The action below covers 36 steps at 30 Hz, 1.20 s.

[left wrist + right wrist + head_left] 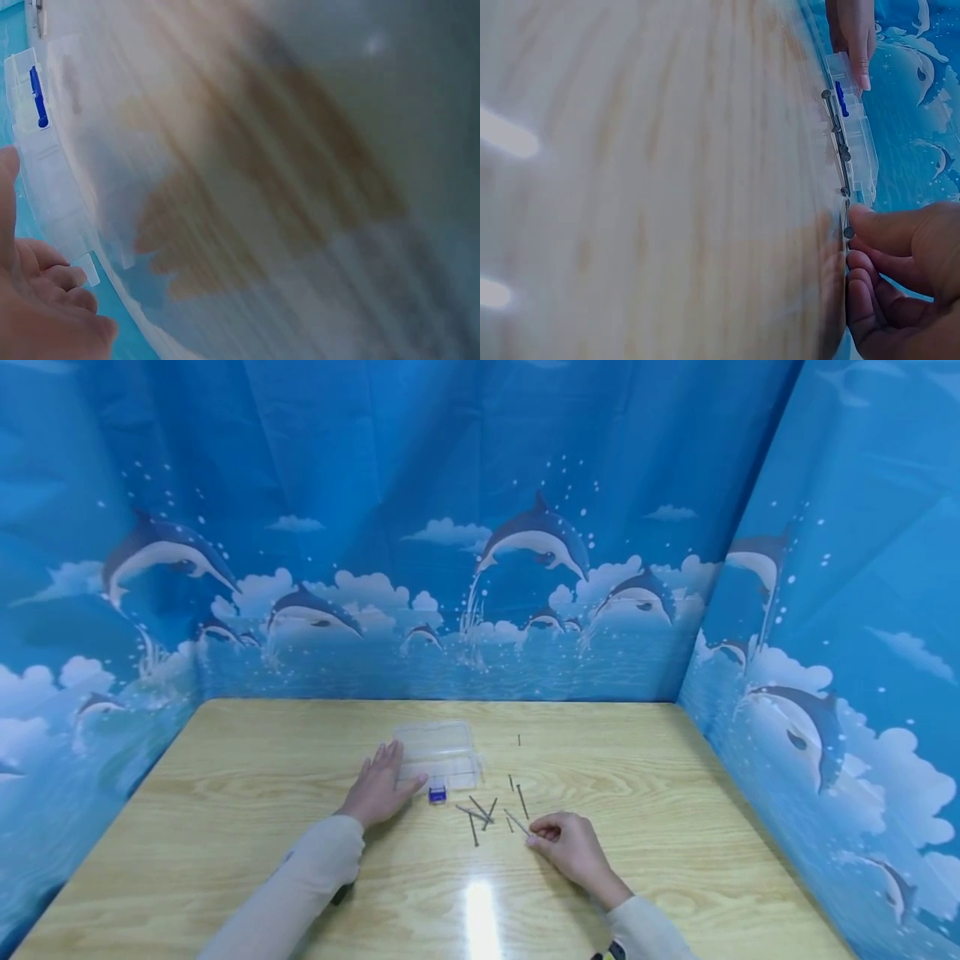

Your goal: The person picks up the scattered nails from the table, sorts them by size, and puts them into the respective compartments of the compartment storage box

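A clear plastic box (pixel 437 768) lies with its lid (pixel 432 739) folded back at the middle of the table; a blue latch (pixel 437 795) shows at its near edge. My left hand (pixel 379 787) rests against the box's left side, fingers stretched and thumb near the front corner. Between thumb and fingertips, my right hand (pixel 572 847) pinches the near end of a nail (pixel 516 821), low over the table. Several dark nails (pixel 474 829) lie crossed to its left. Beyond them are a long nail (pixel 522 802) and shorter ones (pixel 511 782). In the right wrist view, nail heads (pixel 844 153) line up before the box.
The wood-grain table (pixel 285 752) carries a bright light reflection near its front. A small nail (pixel 519 740) lies farther back, right of the lid. Blue dolphin-print curtains (pixel 450 568) enclose the back and both sides.
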Motion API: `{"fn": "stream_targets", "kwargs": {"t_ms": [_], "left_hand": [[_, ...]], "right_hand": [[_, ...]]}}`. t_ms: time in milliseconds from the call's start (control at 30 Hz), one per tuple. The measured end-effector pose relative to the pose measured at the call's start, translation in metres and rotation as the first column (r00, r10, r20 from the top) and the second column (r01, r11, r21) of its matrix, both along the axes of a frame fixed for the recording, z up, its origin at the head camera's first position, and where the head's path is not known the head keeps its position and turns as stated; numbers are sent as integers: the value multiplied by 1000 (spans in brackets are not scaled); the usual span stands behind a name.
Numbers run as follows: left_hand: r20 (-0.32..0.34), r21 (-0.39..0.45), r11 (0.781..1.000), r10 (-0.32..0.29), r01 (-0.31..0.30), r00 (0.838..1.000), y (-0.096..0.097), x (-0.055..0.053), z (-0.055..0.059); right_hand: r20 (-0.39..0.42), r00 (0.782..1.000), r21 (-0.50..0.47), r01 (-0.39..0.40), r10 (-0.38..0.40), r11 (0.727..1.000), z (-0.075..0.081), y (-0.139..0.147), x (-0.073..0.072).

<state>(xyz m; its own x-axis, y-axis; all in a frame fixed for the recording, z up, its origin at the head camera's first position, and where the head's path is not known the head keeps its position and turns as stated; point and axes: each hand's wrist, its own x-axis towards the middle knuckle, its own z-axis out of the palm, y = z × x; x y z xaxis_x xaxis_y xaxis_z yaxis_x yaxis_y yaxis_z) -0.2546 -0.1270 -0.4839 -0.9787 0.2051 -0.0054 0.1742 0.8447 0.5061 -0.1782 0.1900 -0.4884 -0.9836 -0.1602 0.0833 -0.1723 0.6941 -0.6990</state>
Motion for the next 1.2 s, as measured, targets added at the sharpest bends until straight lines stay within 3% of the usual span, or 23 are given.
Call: {"fn": "stream_targets", "kwargs": {"t_ms": [433, 733, 1000, 1200], "left_hand": [[-32, -64, 998, -21, 19, 999, 2, 2, -5], [-23, -87, 996, -23, 21, 999, 2, 2, -5], [-21, -98, 995, -18, 16, 1000, 3, 2, -4], [-23, -88, 996, -26, 24, 999, 3, 3, -2]], "right_hand": [[-57, 997, 41, 61, -59, 997, -3, -5, -3], [-41, 995, 82, 92, -89, 992, -1, -7, -5], [-42, 996, 63, 77, -74, 995, -1, -6, -5], [-49, 993, 8, 106, -105, 994, 0, -2, -11]]}}
